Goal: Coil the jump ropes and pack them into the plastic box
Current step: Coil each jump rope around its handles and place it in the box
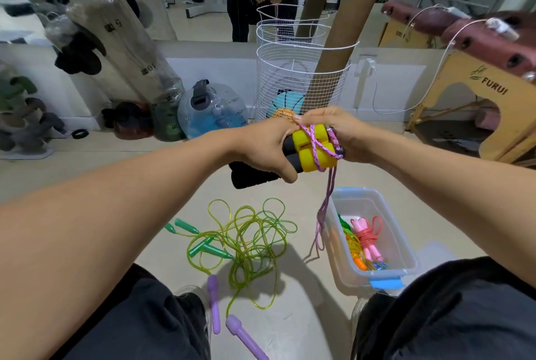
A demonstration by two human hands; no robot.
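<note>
Head view showed both hands raised at chest level, working one jump rope. Left hand (266,146) gripped the two black-and-yellow handles (311,148) side by side, fingers curled round the black grips. Right hand (343,133) sat just right of the handles, pinching the pink braided cord (320,148) and laying it over the yellow sections; a crossed wrap was already visible. Remaining cord hung as a loose tail (323,214) below the hands, dropping beside the left wall of the plastic box (406,255).

Box sat on the floor below the right hand and held a pink coiled rope (368,232) plus orange and green ones. Below the left hand lay a tangled yellow-green rope w/ green handles (249,235) and purple handles (243,336), uncoiled.

Step in hand, by judgement: binding cord round the handle pair. Recommended procedure:
- Keep handles parallel; don't relax left grip.
- Hold tension w/ right hand, lay turns adjacent, not stacked.
- Tuck end under last wrap before release, else bundle may unwind.
- Then lower bundle into box on the right side.
</note>
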